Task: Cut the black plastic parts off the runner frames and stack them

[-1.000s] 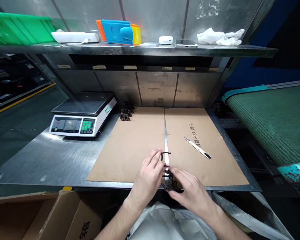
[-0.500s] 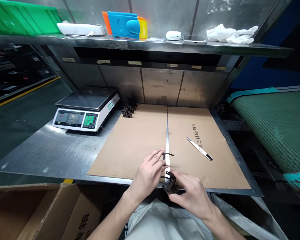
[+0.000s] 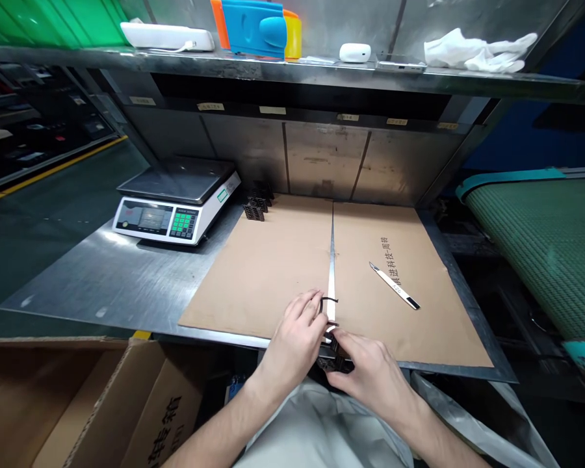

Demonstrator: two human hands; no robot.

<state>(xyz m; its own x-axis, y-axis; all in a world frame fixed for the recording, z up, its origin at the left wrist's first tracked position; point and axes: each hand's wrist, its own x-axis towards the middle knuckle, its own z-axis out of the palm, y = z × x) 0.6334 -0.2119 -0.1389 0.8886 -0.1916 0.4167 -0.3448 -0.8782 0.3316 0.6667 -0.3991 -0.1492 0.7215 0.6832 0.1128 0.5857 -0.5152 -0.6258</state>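
Steel workbench [image 3: 102, 283], cardboard sheet [image 3: 258, 266], digital scale [image 3: 173, 208]

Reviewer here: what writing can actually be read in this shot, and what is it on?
"科技" and "周转": printed on the cardboard sheet; the characters before them are unclear.
"箱": printed on the cardboard box; the characters beside it are unclear.
Scale display: too blurred to read.
Paper labels under the shelf: too small to read.
Knife handle marking: too small to read.
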